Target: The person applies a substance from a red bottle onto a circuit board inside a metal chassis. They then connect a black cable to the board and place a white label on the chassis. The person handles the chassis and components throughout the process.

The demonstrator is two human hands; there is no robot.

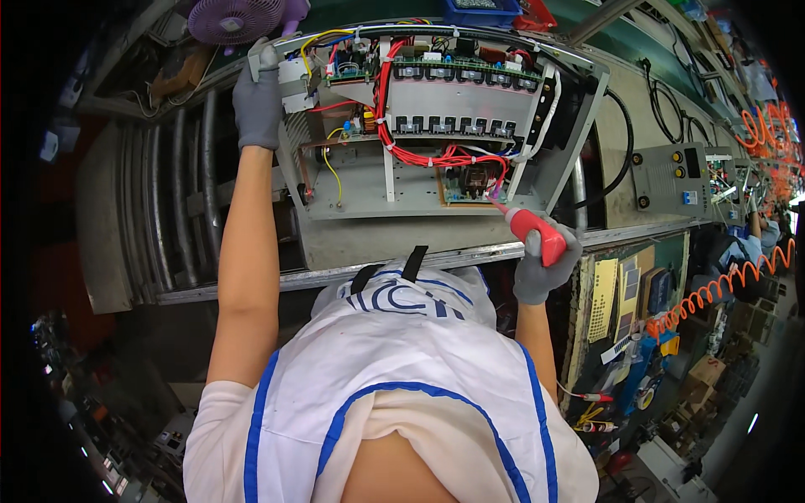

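An open grey metal chassis (453, 201) lies in front of me, with circuit boards (461, 74), black components and bundled red wires (383, 101) inside. My left hand (258, 101), in a grey glove, grips the chassis at its far left corner, fingers over the edge. In my gloved right hand (543, 264) is a red squeeze bottle (537, 233), tilted toward the chassis. Its thin nozzle reaches a small circuit board (470, 194) at the near right inside, where the red wires end. Whether anything flows from the tip cannot be made out.
Metal rollers (210, 168) run along the left. A purple fan (236, 18) and a blue bin (480, 12) stand at the back. On the right are another grey unit (671, 178), black cables, orange coiled hoses (721, 287) and a tool board. A co-worker sits far right.
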